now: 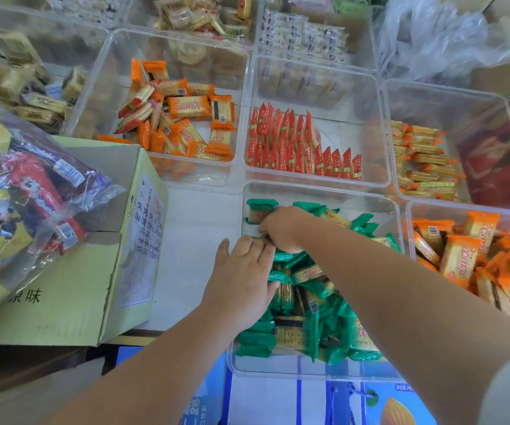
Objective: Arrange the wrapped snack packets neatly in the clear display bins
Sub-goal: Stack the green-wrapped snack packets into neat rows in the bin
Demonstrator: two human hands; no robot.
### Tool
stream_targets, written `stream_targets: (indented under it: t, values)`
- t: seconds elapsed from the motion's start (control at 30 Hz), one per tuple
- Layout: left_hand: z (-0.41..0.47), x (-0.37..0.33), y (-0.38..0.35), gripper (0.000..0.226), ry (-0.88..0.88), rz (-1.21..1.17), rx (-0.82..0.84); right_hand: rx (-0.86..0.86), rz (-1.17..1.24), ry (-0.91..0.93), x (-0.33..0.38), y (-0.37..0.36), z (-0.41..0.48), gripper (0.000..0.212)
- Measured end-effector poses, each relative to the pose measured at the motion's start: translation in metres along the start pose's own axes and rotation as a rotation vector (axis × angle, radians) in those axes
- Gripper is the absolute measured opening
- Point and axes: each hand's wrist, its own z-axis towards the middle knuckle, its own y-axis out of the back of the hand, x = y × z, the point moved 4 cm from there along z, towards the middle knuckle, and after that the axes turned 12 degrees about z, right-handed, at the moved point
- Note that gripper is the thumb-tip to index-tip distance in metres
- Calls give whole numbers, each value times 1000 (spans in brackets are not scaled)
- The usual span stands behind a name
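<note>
Green snack packets [302,317] lie heaped in the clear bin [318,191] at lower centre. The right hand [281,228] has its fingers grasping one; the left hand [241,277] rests alongside, fingers released.

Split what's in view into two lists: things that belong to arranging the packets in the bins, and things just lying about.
Belongs to the job: green packets; their clear bin; left hand, resting on them; right hand, pinching one; red packets, rowed in the next bin.
Lying about: cardboard box; plastic bag of snacks on it; blue printed packaging below.
</note>
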Motion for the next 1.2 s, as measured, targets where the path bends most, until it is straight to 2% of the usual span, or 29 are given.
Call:
stream_targets:
  t: [0.2,0.37,0.47,0.63,0.7,0.8,0.87,1.0,1.1,1.2]
  values:
    - [0,1,1,67,-7,-5,-5,112,-91,-26,-6,-9,15,24]
    - [-1,1,4,66,-17,-9,-3,145,-166,-73,-7,-10,18,5]
    - [0,1,5,66,-22,-24,5,166,-210,-77,-7,-10,13,5]
    - [-2,1,6,67,-16,-32,11,234,-92,-174,-18,-5,6,7]
    - [-2,2,6,67,-8,-28,18,261,-62,-197,-19,-1,4,19]
    - [-2,2,5,69,-4,-11,11,271,-28,-216,-15,6,0,23]
    - [-2,2,6,69,-2,-4,0,197,-35,-215,-14,8,-3,24]
    - [-2,2,5,69,1,10,-11,-85,-13,-246,-12,10,-11,17]
    - [-1,1,3,67,0,21,-9,-274,54,-235,-11,17,-20,19]
    - [-1,1,3,69,5,33,-8,-357,171,-165,-11,22,-30,16]
